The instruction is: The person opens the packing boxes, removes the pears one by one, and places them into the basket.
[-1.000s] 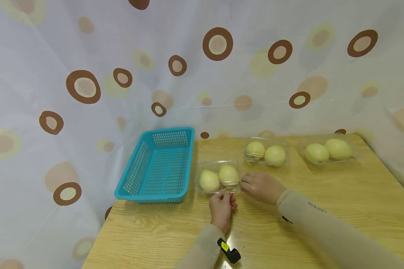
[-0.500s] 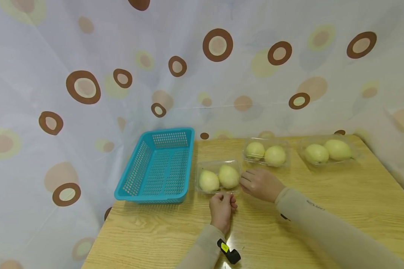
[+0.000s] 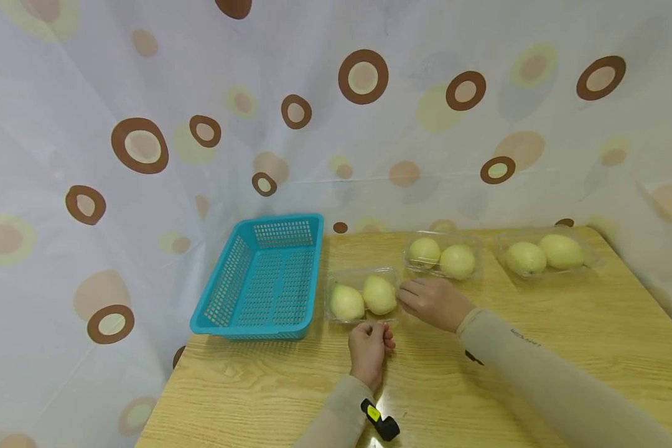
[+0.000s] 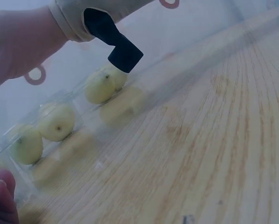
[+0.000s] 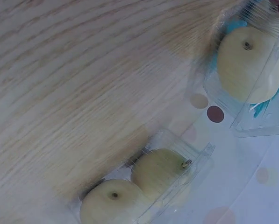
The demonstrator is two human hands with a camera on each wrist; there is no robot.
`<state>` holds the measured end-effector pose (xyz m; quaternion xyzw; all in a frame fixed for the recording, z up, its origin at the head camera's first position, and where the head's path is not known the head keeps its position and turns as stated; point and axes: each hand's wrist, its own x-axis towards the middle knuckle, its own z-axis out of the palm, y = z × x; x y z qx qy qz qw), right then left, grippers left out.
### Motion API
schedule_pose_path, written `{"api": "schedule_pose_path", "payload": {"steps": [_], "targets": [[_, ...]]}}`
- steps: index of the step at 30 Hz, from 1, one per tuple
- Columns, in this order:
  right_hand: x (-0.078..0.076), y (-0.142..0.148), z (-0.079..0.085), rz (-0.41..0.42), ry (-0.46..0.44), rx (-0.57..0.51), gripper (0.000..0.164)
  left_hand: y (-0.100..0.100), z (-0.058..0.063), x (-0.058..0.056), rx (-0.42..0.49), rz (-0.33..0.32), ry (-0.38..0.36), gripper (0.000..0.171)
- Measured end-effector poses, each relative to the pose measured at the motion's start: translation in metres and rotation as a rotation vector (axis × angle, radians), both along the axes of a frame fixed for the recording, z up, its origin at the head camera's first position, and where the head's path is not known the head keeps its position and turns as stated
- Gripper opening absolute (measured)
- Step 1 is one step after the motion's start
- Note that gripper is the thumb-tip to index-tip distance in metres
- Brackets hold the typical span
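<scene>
A clear plastic clamshell box (image 3: 363, 272) holding two pale yellow pears (image 3: 347, 303) lies on the wooden table, just right of a blue basket. At its front edge my left hand (image 3: 368, 351) pinches the rim between thumb and curled fingers. My right hand (image 3: 435, 303) grips the right end of the same box with bent fingertips. In the left wrist view, the left fingers (image 4: 3, 193) show at the lower left, with the right hand (image 4: 25, 42) above. The right wrist view has the held box (image 5: 251, 121) at its upper right. Exact fingertip contact is partly hidden.
The blue basket (image 3: 312, 274) with slotted sides stands at the left, with no fruit in it. Two more clear boxes with pears, a middle one (image 3: 453, 236) and a right one (image 3: 585, 239), lie along the back edge. A patterned curtain (image 3: 403, 124) hangs behind the table.
Hardly anything differs. Both hands stay at the same box, and the right hand's fingers have shifted only slightly at its right end.
</scene>
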<state>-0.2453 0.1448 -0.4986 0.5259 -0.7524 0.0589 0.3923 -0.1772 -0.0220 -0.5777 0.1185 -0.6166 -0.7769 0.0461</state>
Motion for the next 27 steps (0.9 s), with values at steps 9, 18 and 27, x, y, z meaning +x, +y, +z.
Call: {"api": "schedule_pose_path", "payload": {"steps": [9,18,27], "targets": [[-0.013,0.0,0.016,-0.11,-0.073,-0.131,0.033,0.001,0.003,0.0,0.008,-0.005,-0.005,0.019],[-0.011,-0.01,0.009,-0.246,-0.523,-0.423,0.012,0.001,-0.001,0.0,-0.014,-0.003,0.005,0.022],[-0.021,-0.019,0.006,-0.355,-0.914,-0.643,0.03,0.0,-0.002,0.0,0.035,-0.009,0.018,0.022]]}}
